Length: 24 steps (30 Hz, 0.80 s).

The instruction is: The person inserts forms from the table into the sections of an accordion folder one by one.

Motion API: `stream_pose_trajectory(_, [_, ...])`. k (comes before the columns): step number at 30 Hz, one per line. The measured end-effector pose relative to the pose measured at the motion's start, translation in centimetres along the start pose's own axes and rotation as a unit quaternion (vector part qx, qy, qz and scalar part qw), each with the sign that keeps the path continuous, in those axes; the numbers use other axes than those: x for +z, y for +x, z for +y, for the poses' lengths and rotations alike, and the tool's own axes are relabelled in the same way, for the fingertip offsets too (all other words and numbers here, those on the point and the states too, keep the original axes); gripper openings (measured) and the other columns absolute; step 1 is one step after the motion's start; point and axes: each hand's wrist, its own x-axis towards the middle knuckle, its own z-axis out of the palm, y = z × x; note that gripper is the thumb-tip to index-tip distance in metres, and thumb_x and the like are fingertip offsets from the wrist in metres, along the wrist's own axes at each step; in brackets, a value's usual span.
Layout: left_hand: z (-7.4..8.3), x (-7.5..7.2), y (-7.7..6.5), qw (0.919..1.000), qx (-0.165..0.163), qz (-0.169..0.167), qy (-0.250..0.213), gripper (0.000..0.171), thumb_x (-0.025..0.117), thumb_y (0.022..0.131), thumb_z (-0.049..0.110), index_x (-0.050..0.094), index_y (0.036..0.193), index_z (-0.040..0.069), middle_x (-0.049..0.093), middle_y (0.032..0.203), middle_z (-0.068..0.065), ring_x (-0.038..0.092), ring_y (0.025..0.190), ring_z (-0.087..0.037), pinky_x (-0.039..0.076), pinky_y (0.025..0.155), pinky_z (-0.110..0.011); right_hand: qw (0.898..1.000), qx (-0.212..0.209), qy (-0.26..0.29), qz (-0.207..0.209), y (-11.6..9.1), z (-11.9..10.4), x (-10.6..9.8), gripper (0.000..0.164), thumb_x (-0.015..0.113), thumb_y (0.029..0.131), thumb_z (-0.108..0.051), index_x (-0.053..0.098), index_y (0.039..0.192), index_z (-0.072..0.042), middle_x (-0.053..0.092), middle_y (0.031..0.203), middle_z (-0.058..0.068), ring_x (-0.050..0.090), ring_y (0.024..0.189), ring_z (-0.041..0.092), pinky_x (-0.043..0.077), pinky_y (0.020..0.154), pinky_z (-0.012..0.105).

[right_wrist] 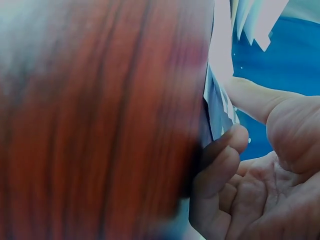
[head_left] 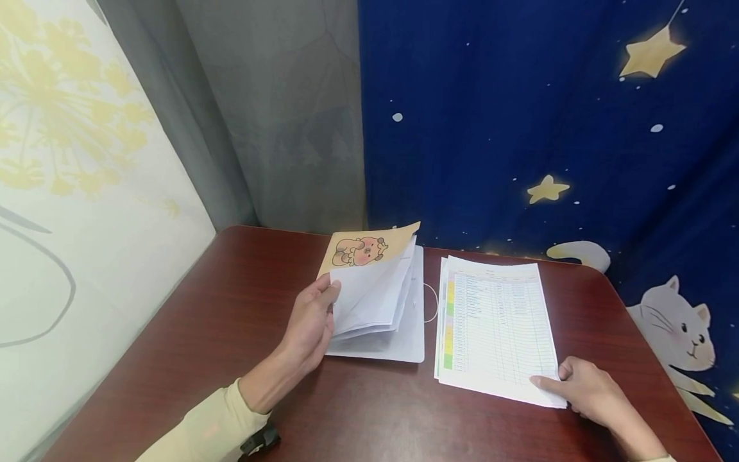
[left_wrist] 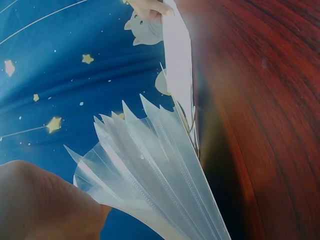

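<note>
We see a display book [head_left: 366, 308] lying toward the far side of the reddish-brown counter [head_left: 369, 410], its tan cover [head_left: 364, 249], printed with a cartoon animal, lifted along with several leaves, while the pale back cover [head_left: 375, 348] rests flat. Our left hand [head_left: 308, 321] has its grip clamped on the raised cover and leaves, thumb over them at the near-left corner, and the left wrist view shows the clear plastic sleeves [left_wrist: 150, 170] fanned apart. A thin elastic loop [head_left: 436, 303] curves out from the book's right edge, toward a stack of printed sheets [head_left: 502, 327] lying just beside it on the counter. The top sheet bears a ruled table with yellow and green cells down its left side, its text too small for us to read. Our right hand [head_left: 594, 393] has its grip closed on the stack's near-right corner, thumb on top and fingers underneath. A pale yellow sleeve [head_left: 208, 420] covers our left forearm, with a black device [head_left: 260, 440] by its cuff. Behind the counter hang a grey curtain [head_left: 294, 128] and a dark blue curtain [head_left: 491, 128] patterned with stars and a cat
</note>
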Motion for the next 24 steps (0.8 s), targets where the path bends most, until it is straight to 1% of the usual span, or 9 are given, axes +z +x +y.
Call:
stream_pose_trajectory(5, [-0.15,-0.09,0.11,1.0000,0.003,-0.004,-0.002,0.047,0.038,0.114,0.015,0.039,0.158,0.000,0.034,0.159,-0.007,0.025,0.150,-0.017,0.013,0.132,-0.038,1.000,-0.016,0.011,0.008,-0.30,0.16,0.01,0.057,0.080,0.089,-0.055,0.057,0.094,-0.003,0.057,0.072,0.005,0.054,0.066,0.019,0.044,0.059,0.032])
stream_pose_trajectory(8, [-0.25,-0.11,0.17,1.0000,0.005,-0.006,0.000,0.046,0.037,0.114,0.015,0.040,0.158,0.000,0.035,0.159,-0.008,0.025,0.150,-0.017,0.014,0.132,-0.037,0.999,-0.021,0.019,0.015,-0.42,0.22,0.01,0.052,0.078,0.092,-0.051,0.059,0.095,-0.003,0.057,0.070,0.004,0.053,0.065,0.019,0.044,0.058,0.031])
stream_pose_trajectory(13, [-0.20,-0.06,0.27,0.9999,0.003,-0.009,0.006,0.047,0.038,0.114,0.016,0.038,0.159,0.001,0.033,0.162,-0.006,0.023,0.153,-0.016,0.012,0.134,-0.036,0.998,-0.029,0.059,0.017,-0.52,0.28,-0.20,0.046,0.077,0.095,-0.044,0.059,0.100,-0.002,0.055,0.068,0.002,0.052,0.064,0.017,0.041,0.058,0.028])
stream_pose_trajectory(15, [-0.13,-0.05,0.30,0.9999,0.003,-0.009,0.007,0.048,0.038,0.114,0.015,0.037,0.159,0.001,0.032,0.162,-0.006,0.023,0.154,-0.016,0.012,0.135,-0.036,0.996,-0.033,0.078,0.017,-0.53,0.24,-0.35,0.047,0.077,0.096,-0.042,0.058,0.105,0.000,0.055,0.071,0.001,0.052,0.064,0.017,0.042,0.058,0.028])
stream_pose_trajectory(18, [-0.03,-0.03,0.31,0.9999,0.002,-0.009,0.008,0.048,0.038,0.114,0.016,0.037,0.159,0.001,0.032,0.162,-0.006,0.023,0.154,-0.016,0.012,0.135,-0.036,0.994,-0.031,0.099,0.021,-0.51,0.18,-0.47,0.053,0.077,0.096,-0.041,0.056,0.116,0.004,0.057,0.076,0.002,0.053,0.065,0.016,0.043,0.059,0.028])
stream_pose_trajectory(21, [-0.03,-0.06,0.35,0.9999,0.001,-0.009,0.009,0.048,0.038,0.114,0.016,0.038,0.159,0.001,0.032,0.162,-0.006,0.023,0.154,-0.016,0.012,0.135,-0.037,0.994,-0.027,0.102,0.026,-0.53,0.17,-0.48,0.058,0.077,0.096,-0.042,0.056,0.122,0.005,0.059,0.079,0.002,0.053,0.066,0.016,0.044,0.058,0.028])
stream_pose_trajectory(24, [-0.16,-0.17,0.34,0.9999,-0.005,-0.005,0.010,0.049,0.039,0.114,0.017,0.036,0.161,0.001,0.031,0.163,-0.005,0.021,0.155,-0.016,0.010,0.135,-0.038,0.995,-0.029,0.087,0.035,-0.66,0.21,-0.49,0.055,0.076,0.096,-0.043,0.060,0.121,0.003,0.059,0.080,0.003,0.053,0.068,0.016,0.043,0.058,0.028])
